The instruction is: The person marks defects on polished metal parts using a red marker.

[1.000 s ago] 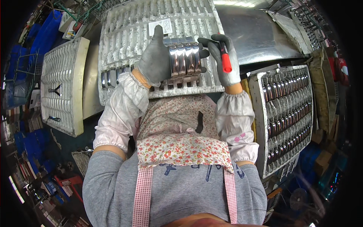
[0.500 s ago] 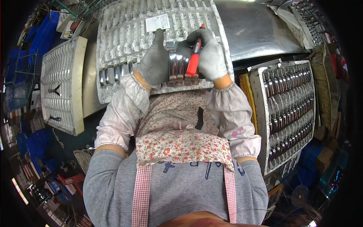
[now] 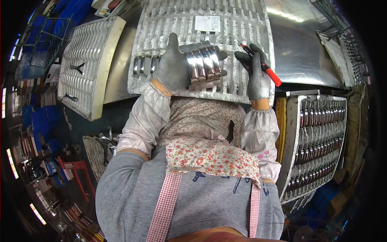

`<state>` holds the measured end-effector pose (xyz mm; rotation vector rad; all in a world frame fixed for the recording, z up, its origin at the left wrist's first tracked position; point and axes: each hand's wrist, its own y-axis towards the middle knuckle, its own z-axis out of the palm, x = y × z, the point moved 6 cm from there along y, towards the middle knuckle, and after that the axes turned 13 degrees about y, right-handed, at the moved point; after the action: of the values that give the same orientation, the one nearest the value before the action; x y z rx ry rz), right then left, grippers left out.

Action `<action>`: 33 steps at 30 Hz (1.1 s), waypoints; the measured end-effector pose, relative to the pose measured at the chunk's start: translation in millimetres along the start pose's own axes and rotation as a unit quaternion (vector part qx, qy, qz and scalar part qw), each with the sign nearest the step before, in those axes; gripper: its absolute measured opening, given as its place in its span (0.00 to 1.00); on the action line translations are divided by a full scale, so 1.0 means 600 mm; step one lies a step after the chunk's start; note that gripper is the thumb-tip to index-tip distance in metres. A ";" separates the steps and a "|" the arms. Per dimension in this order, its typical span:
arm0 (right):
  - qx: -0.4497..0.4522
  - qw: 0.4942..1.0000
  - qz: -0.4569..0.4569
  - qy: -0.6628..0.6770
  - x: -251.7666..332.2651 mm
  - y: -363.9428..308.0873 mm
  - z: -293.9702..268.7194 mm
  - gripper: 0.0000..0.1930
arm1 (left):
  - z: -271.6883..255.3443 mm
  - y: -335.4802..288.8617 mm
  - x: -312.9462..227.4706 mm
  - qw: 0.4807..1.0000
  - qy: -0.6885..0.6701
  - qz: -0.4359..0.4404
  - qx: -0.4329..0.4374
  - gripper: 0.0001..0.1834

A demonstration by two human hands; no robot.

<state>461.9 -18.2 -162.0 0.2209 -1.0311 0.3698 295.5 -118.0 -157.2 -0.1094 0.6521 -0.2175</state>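
Note:
My left hand (image 3: 171, 66), in a grey-palmed work glove, grips several shiny chrome metal pieces (image 3: 202, 64) side by side. Its thumb points up, and its fingertips show beyond the row's right side. In my right hand (image 3: 257, 78), also gloved, a red marker pen (image 3: 272, 75) with a black middle lies between thumb and fingers, its red tip pointing up and left. Both hands are over a white slotted tray (image 3: 169, 26). A few more chrome pieces (image 3: 142, 65) stand in its slots beside my left hand. A small printed paper sheet (image 3: 207, 23) rests farther back on the tray.
At left a second slotted tray (image 3: 89, 48) carries two small dark metal parts. On the right stands a tray (image 3: 293, 121) with rows of chrome pieces. A steel tabletop (image 3: 294, 48) reaches behind it.
My right hand has drawn away rightward from the chrome pieces with the marker. My left hand has tilted the row, showing its bright faces. The whole view has shifted.

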 end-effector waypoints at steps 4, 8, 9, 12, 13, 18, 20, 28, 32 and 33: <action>0.029 0.998 -0.018 -0.047 0.000 -0.007 0.016 0.19 | -0.019 -0.014 -0.016 0.997 0.041 0.027 -0.054 0.63; 0.032 0.998 -0.014 -0.058 -0.007 -0.012 0.026 0.18 | -0.003 -0.028 -0.035 0.995 -0.009 0.073 -0.069 0.56; 0.033 0.998 -0.015 -0.060 -0.013 -0.011 0.026 0.18 | 0.004 -0.033 -0.038 0.995 -0.010 0.074 -0.068 0.56; 0.030 0.998 0.023 -0.049 -0.027 -0.011 0.034 0.17 | 0.012 -0.042 -0.053 0.994 0.021 0.093 -0.058 0.58; 0.030 0.998 0.022 -0.052 -0.027 -0.011 0.037 0.17 | 0.010 -0.043 -0.054 0.995 0.020 0.088 -0.038 0.59; 0.038 0.997 0.031 -0.062 -0.046 -0.010 0.052 0.16 | -0.007 -0.055 -0.067 0.995 -0.033 0.090 -0.011 0.58; 0.044 0.995 0.034 -0.077 -0.049 -0.010 0.063 0.16 | -0.014 -0.059 -0.071 0.997 -0.035 0.073 0.007 0.58; 0.058 0.992 0.024 -0.107 -0.075 -0.012 0.089 0.16 | -0.054 -0.076 -0.103 0.995 -0.054 0.081 -0.036 0.58; 0.051 0.991 0.023 -0.122 -0.078 -0.020 0.098 0.16 | -0.062 -0.079 -0.110 0.997 -0.071 0.041 0.015 0.55; 0.046 0.991 0.021 -0.124 -0.079 -0.021 0.097 0.16 | -0.063 -0.080 -0.112 0.997 -0.072 0.037 0.018 0.55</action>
<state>398.9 -59.2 -174.2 0.3343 -1.2662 0.4362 212.5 -150.0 -139.4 -0.0651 0.5081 -0.1493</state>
